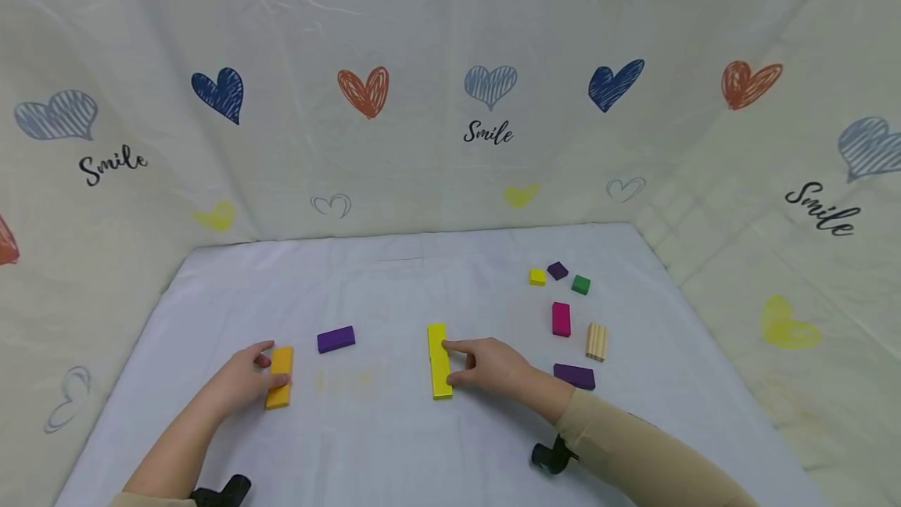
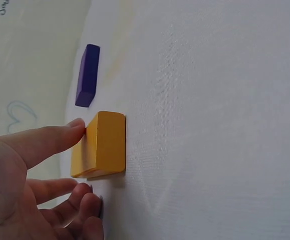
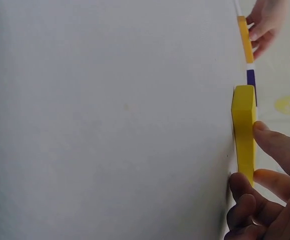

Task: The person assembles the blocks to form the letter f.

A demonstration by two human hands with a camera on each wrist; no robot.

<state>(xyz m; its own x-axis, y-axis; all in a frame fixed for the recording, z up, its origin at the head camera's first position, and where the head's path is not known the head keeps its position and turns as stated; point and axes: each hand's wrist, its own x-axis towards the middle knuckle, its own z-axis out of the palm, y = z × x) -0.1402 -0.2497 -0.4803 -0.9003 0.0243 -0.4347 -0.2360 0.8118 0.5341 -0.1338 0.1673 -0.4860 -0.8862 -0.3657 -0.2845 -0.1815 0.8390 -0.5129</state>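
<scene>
On the left of the white cloth lies an orange block (image 1: 279, 377). My left hand (image 1: 242, 380) is at its left side; the thumb rests on the block (image 2: 104, 145), and the other fingers bend loosely beside it without closing round it. A long yellow block (image 1: 439, 362) lies near the middle. My right hand (image 1: 493, 366) comes from its right, thumb and index finger touching the block (image 3: 244, 130) along that side. A purple block (image 1: 335, 339) lies between the two, a little farther back, and shows in the left wrist view too.
At the right lie a magenta block (image 1: 561, 319), a ridged wooden piece (image 1: 596, 342) and a dark purple block (image 1: 573, 375) partly behind my right forearm. Farther back are small yellow (image 1: 537, 277), dark purple (image 1: 558, 271) and green (image 1: 580, 285) pieces. A heart-printed curtain (image 1: 422, 163) surrounds the table.
</scene>
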